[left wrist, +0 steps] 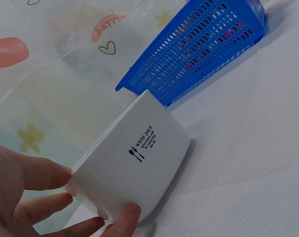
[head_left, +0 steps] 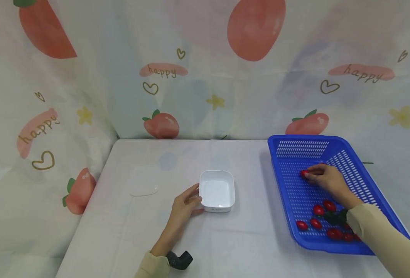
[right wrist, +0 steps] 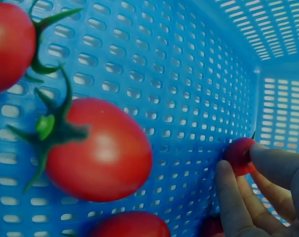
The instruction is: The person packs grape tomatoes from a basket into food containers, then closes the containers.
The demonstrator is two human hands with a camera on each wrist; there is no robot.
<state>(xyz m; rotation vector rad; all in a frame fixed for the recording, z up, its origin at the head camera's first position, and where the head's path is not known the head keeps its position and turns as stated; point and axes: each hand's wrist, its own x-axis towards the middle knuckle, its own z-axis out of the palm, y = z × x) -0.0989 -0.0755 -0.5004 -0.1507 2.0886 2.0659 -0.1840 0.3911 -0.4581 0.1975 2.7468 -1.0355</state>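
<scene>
A small white square container (head_left: 217,189) stands upright on the table, with bare inner walls and floor in the head view. My left hand (head_left: 187,200) is at its left side, the fingertips touching the wall, fairly straight and spread. Printed dark lettering shows on the container's side (left wrist: 139,148) in the left wrist view. Inside the blue basket (head_left: 284,193), my right hand (head_left: 329,180) pinches a red cherry tomato (right wrist: 239,156) between thumb and fingers. Several more cherry tomatoes (right wrist: 102,150) lie on the basket floor, some with green stems, part of them hidden by the right forearm.
Left of the container, a clear flat lid (head_left: 144,181) lies on the white table (head_left: 121,231). A black elbow-shaped piece (head_left: 179,260) sits by my left cuff. Behind the table hangs a printed cloth (head_left: 205,46). The basket's raised rim surrounds my right hand.
</scene>
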